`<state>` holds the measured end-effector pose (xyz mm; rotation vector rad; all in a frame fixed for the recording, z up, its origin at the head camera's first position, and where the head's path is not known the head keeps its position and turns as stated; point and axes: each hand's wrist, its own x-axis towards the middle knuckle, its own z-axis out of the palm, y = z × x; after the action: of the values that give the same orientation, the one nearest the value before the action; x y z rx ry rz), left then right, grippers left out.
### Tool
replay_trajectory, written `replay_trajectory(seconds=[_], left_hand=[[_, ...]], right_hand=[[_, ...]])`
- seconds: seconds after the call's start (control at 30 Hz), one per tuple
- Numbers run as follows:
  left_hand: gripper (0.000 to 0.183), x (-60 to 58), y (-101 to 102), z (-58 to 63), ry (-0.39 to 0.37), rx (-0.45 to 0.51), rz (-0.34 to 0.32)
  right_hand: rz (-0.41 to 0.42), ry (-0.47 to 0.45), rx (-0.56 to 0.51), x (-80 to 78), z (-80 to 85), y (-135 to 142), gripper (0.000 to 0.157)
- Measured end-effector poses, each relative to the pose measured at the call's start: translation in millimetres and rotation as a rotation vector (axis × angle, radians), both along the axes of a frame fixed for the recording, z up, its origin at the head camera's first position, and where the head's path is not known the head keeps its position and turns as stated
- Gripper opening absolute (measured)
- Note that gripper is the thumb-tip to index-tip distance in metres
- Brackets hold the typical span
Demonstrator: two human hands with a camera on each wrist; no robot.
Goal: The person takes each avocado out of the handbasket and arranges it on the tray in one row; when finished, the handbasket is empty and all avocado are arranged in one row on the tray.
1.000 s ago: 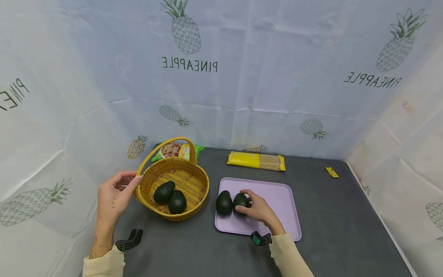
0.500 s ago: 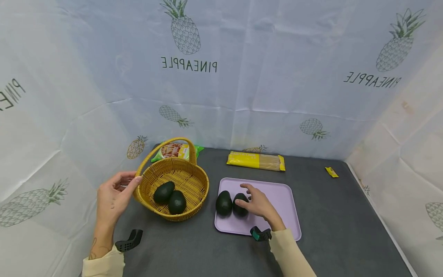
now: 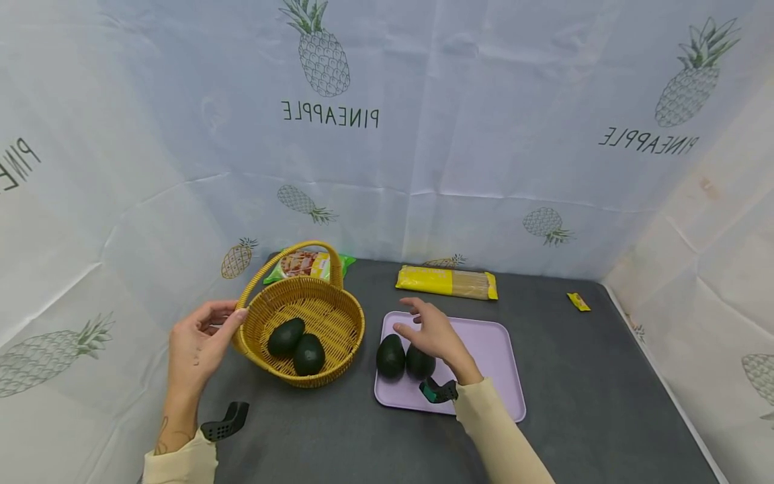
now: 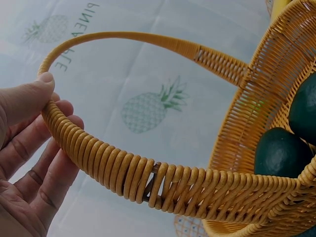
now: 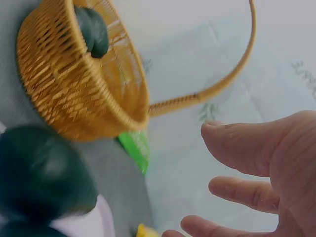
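My left hand (image 3: pixel 202 343) pinches the handle of a yellow woven basket (image 3: pixel 347 349) between thumb and fingers, as the left wrist view (image 4: pixel 29 143) also shows. Two dark green avocados (image 3: pixel 286 337) (image 3: pixel 310 354) lie together inside the basket. On a lilac tray (image 3: pixel 484 356) to its right rest two more avocados (image 3: pixel 390 357) (image 3: pixel 420 363), side by side near the left end. Over the tray, above and behind the right avocado, hovers my right hand (image 3: pixel 432 329) with its fingers spread and nothing in them.
Behind the basket lies a green snack packet (image 3: pixel 296 263), partly hidden by the handle. A yellow pack of noodles (image 3: pixel 447 281) lies beyond the tray, near the pineapple-print curtain (image 3: pixel 471 154). A small yellow packet (image 3: pixel 578 302) sits far right on the dark table (image 3: pixel 580 390).
My right hand has let go of the right avocado on the tray, lifted, and moved away from me and slightly left. The left hand and basket stay in place.
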<state>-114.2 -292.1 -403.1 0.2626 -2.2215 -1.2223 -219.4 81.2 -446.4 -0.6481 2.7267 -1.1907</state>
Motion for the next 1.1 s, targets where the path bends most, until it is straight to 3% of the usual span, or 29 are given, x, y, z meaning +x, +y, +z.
replay_trajectory(seconds=[0.37,0.53,0.8,1.1], left_hand=[[0.02,2.1,-0.2,0.3,0.005,-0.013,-0.012],[0.02,2.0,1.7,0.5,0.008,-0.014,-0.015],[0.021,1.8,1.1,0.1,-0.004,-0.011,-0.016],[0.019,2.8,1.2,1.3,-0.008,-0.011,-0.008]], right_hand=[[0.219,0.072,0.032,4.6,32.8,-59.5,0.05],[0.297,0.072,0.053,5.2,40.0,-86.2,0.048],[0.358,0.017,0.078,-1.2,35.4,-117.6,0.048],[0.385,-0.002,0.203,-1.1,18.5,-149.7,0.049]])
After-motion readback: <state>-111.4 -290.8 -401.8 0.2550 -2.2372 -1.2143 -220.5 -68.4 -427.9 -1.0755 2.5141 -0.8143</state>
